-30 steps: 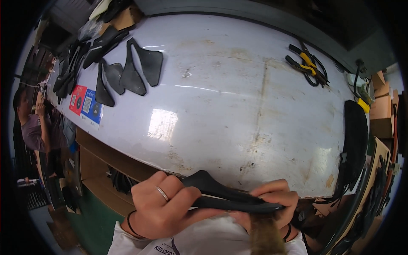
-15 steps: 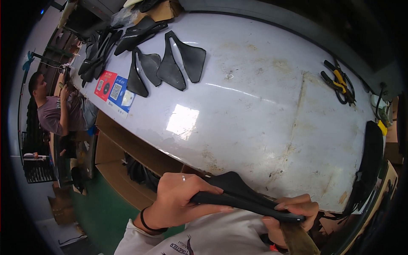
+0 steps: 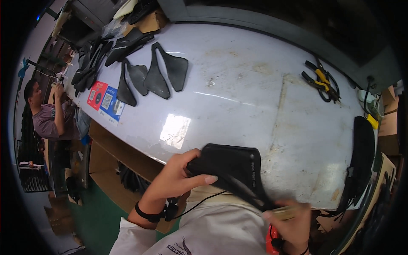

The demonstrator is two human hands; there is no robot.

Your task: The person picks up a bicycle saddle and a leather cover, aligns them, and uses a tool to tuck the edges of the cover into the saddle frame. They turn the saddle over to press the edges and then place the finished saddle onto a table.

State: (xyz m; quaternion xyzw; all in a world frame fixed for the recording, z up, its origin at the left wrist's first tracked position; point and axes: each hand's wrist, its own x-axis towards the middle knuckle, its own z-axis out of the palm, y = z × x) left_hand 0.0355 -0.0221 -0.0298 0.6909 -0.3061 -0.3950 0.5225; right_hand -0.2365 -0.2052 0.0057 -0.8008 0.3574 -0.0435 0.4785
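Note:
A black bicycle saddle (image 3: 231, 163), broad at one end and narrow at the other with a slot along its middle, is held above the table's near edge. My left hand (image 3: 180, 176) is closed on its broad end, thumb on top. At the narrow end, my right hand (image 3: 291, 225) is smeared by motion; its fingers close round a tan strip (image 3: 285, 212) beside the saddle's tip. The strip's full shape is hidden. On the table at the far left lie more black split-shaped saddle pieces (image 3: 175, 70), some of them piled up.
The white table (image 3: 229, 119) has stains. Yellow-and-black pliers (image 3: 321, 80) lie at its far right, a black pouch-like item (image 3: 361, 148) along the right edge. A red-and-blue printed sheet (image 3: 106, 102) is at left. Below stands an open cardboard box (image 3: 110, 148). Another person (image 3: 53, 112) works at far left.
The saddle has turned from edge-on to show its broad face, its wide end raised. My left thumb now lies across it. My right hand has moved slightly down at the narrow end.

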